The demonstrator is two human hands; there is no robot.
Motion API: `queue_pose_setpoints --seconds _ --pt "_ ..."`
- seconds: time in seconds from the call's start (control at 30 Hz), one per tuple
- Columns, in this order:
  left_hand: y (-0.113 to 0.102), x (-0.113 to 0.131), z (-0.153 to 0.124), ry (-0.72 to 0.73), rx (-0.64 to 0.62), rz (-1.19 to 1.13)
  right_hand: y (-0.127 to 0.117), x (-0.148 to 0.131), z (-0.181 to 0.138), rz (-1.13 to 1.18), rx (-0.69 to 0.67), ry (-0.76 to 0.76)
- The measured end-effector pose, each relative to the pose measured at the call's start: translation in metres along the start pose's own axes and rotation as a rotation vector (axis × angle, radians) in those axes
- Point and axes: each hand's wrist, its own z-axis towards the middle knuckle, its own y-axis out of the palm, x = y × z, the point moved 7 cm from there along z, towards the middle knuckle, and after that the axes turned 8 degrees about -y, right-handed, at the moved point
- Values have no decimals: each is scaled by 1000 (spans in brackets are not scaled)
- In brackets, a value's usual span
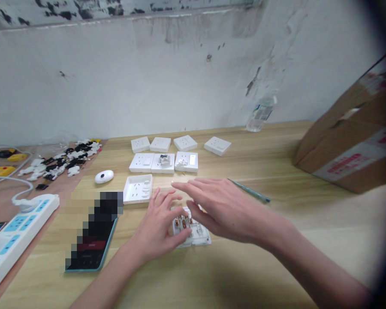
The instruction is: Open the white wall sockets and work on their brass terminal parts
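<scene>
A white socket back part (pixel 200 234) with copper contacts (pixel 184 223) lies on the table, its inside facing up. My left hand (pixel 162 219) rests at its left side, thumb and index finger apart on either side of the contacts, the other fingers spread. Above its far edge hovers my right hand (pixel 218 206), with fingers stretched to the left and the thumb apart; nothing shows in it. Part of the socket is hidden under both hands. Beyond my left hand sits a white socket cover (pixel 137 189), open side up.
Several white socket panels (pixel 161 144) stand in two rows towards the wall, some with small parts on them. A phone (pixel 93 244), partly pixelated, and a power strip (pixel 22 231) are on the left. A green pen (pixel 249 190), a plastic bottle (pixel 261 113) and a cardboard box (pixel 344 141) are right.
</scene>
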Motion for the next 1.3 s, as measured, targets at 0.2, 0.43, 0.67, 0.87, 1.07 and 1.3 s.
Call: queue_pose_setpoints --seconds 0.2,0.43,0.67,0.87,1.07,1.3 --pt "0 1 0 1 -1 -13 -1 0 0 -20 -11 28" --pt "1 -1 1 -8 -16 -23 3 1 -2 62 -51 66" --pt "3 -2 0 -4 -22 -20 11 -6 -8 63 -19 145" --pt "2 -2 0 11 -25 -31 -7 20 -22 125 96 172" --pt "-1 -4 1 23 -46 -28 -12 75 -37 107 320 344" --pt "-5 -8 -2 39 -113 -21 19 100 -42 95 334 417"
